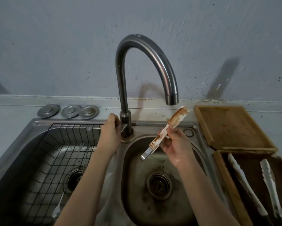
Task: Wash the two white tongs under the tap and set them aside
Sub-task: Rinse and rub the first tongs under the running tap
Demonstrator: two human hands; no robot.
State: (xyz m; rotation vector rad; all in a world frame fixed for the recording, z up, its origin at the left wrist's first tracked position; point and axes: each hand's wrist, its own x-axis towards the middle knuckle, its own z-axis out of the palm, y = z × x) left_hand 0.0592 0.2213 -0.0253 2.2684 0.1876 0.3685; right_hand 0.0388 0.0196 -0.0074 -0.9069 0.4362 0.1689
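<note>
A person's right hand (175,146) pinches a sauce-smeared white tong (165,133) near its middle, fingers closed on it, over the small right basin of a steel sink (200,137). The tong's long axis runs diagonally: its metal hinge end points down and toward the person, its stained tips rise up and away, ending just below and slightly right of the tap (155,62) spout. No water is visible at the spout. The left hand (111,126) is curled on the lever at the tap's base, apparently ready to start the flow; how firmly it grips cannot be told.

The move ahead likely turns on that small offset: the tips would need to shift a little left and under the spout mouth, and the right hand, already holding the tong, is the one placed to do it.

A second white tong (244,183) lies well to the right on a dark tray (225,180) on the bench, beside a metal tong (270,183), both lengthwise toward the person. A wooden board (233,126) sits behind the tray. A wire rack (58,144) fills the left basin.
</note>
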